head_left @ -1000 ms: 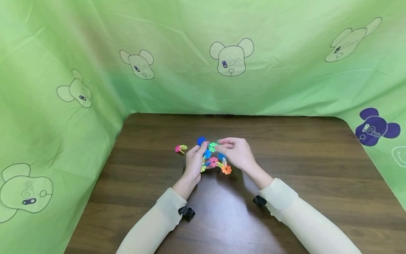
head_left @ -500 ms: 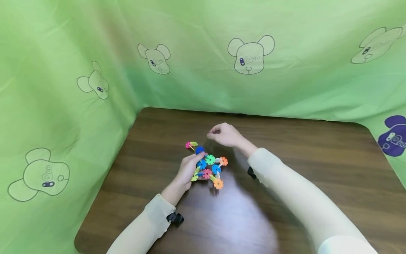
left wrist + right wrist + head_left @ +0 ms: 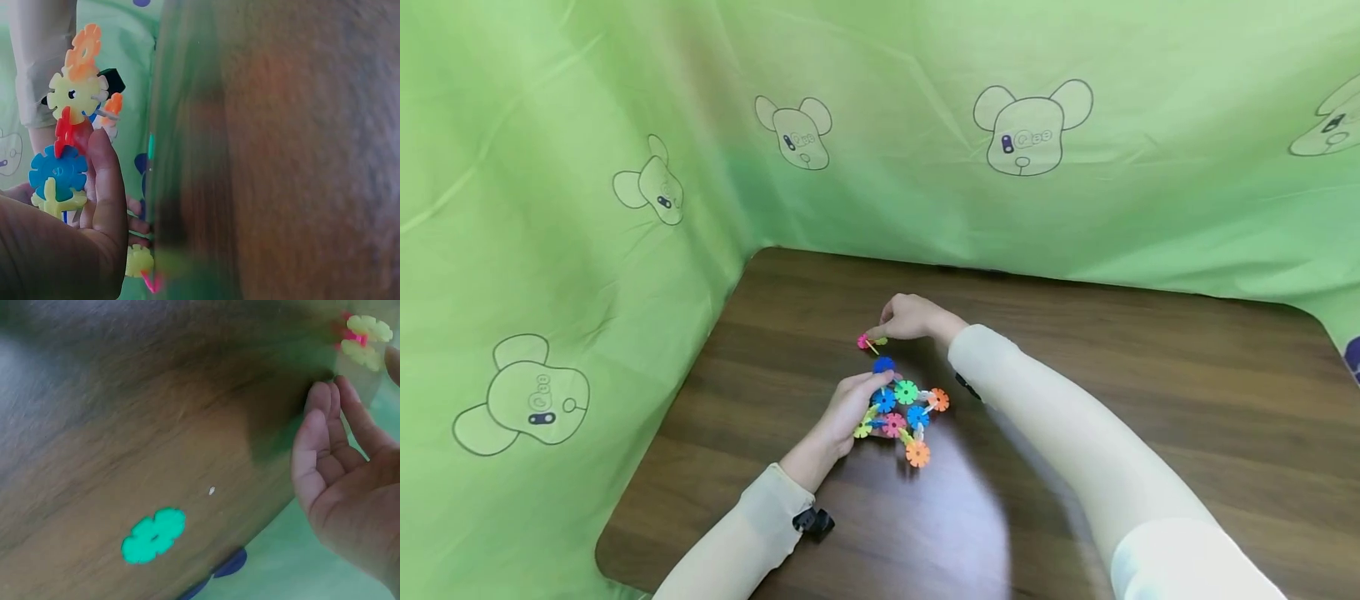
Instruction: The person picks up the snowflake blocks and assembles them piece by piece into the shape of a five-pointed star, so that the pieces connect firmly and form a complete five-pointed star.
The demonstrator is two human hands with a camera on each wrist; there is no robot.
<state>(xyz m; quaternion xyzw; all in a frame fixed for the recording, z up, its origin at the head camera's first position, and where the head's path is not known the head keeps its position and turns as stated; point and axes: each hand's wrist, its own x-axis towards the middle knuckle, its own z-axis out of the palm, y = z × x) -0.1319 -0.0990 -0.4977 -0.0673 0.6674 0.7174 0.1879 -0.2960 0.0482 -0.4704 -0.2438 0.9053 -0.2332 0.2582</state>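
In the head view, my left hand (image 3: pixel 842 417) holds a structure of interlocking flower-shaped plastic discs (image 3: pixel 906 392) by its left side. Its pieces are blue, green, pink, yellow, white and orange. The left wrist view shows the thumb and fingers around this disc structure (image 3: pixel 59 170), with part of it hidden by the hand. Farther back, my right hand (image 3: pixel 913 317) reaches over a small cluster of pink and yellow discs (image 3: pixel 863 342) on the table. In the right wrist view, the cluster (image 3: pixel 365 342) lies near the slightly bent fingers and the thumb, with a gap to the fingers.
A loose green flower disc (image 3: pixel 154 536) lies flat on the wooden table (image 3: pixel 1075 400), seen in the right wrist view. A tiny pale speck (image 3: pixel 212 490) is near it. Green cloth (image 3: pixel 895 200) with bear outlines hangs behind the table and along its left side.
My right hand has let go of the disc structure and moved away to the small cluster. An orange disc now shows at the structure's right side. The left hand keeps its hold; the head view has shifted.
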